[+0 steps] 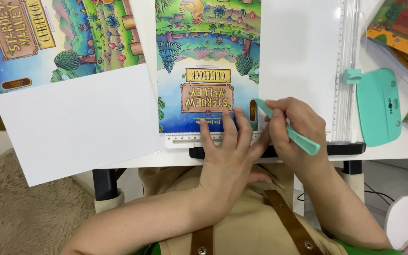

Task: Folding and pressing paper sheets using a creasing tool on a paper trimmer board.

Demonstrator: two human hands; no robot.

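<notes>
While I watch from the head camera, I count three printed sheets laid out across the white table (393, 153), besides a stack at its far right corner. At the far left corner lies one colourful cover print (48, 42), and a blank white sheet (79, 125) overlaps it and hangs past the table's near edge. Next comes the middle print (208, 66), sitting on a white paper trimmer (303, 61) near the table's near edge. My left hand (227, 156) lies flat with fingers spread, pressing that print's near edge against the trimmer's ruler. My right hand (293, 130) is curled around one mint-green tool (291, 134), its tip touching the print's right edge. Further right, one mint-green blade slider (378, 106) sits on the rail, then the stack of prints (402, 33).
</notes>
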